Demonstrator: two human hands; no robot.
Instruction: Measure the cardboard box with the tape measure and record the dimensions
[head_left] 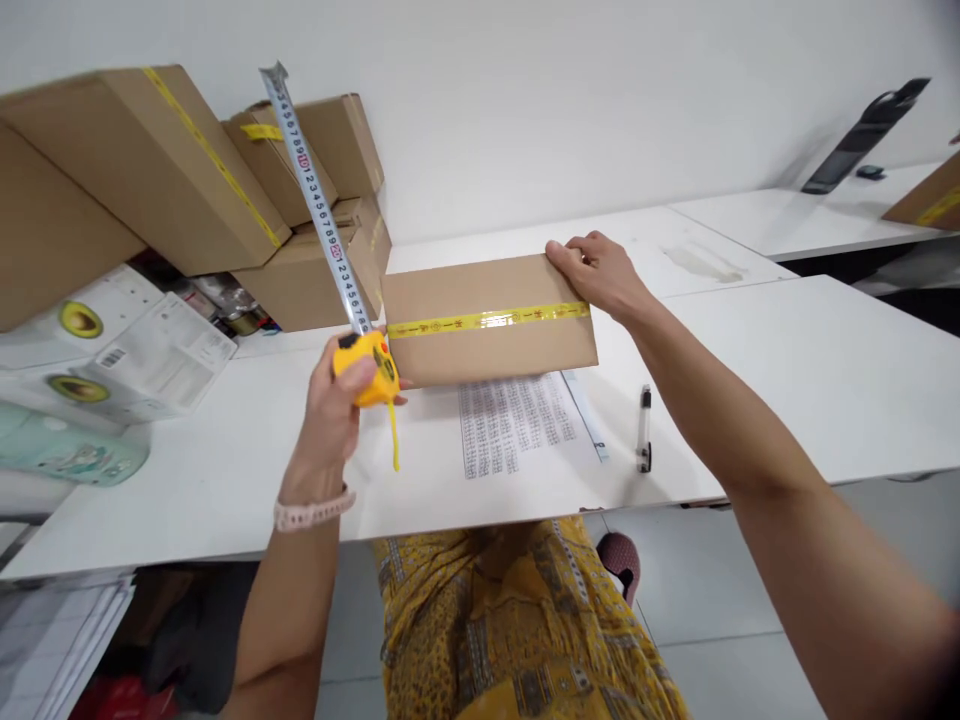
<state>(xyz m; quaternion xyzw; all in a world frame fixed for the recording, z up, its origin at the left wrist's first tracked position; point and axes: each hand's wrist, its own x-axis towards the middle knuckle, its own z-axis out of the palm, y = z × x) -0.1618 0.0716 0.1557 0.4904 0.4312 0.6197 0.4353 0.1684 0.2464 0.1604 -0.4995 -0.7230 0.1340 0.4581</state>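
Note:
My left hand (334, 410) is closed around a yellow tape measure (369, 368). Its metal blade (315, 200) sticks out up and to the left, with printed numbers past 20 showing, and a yellow strap dangles below the case. With my right hand (600, 270) I grip the top right corner of a cardboard box (487, 320), thumb on its face. Yellow printed tape runs across the box. The tape measure is at the box's left end; some left fingertips show at the box's lower left corner. Beneath the box, a printed sheet (517, 430) lies partly covered on the table.
A pen (644, 430) lies on the white table (750, 400), right of the sheet. Cardboard boxes (180, 160) are stacked at left, above white cartons (142, 350) with avocado pictures and a mint bottle (75, 445). A black bottle (862, 140) stands at the far right.

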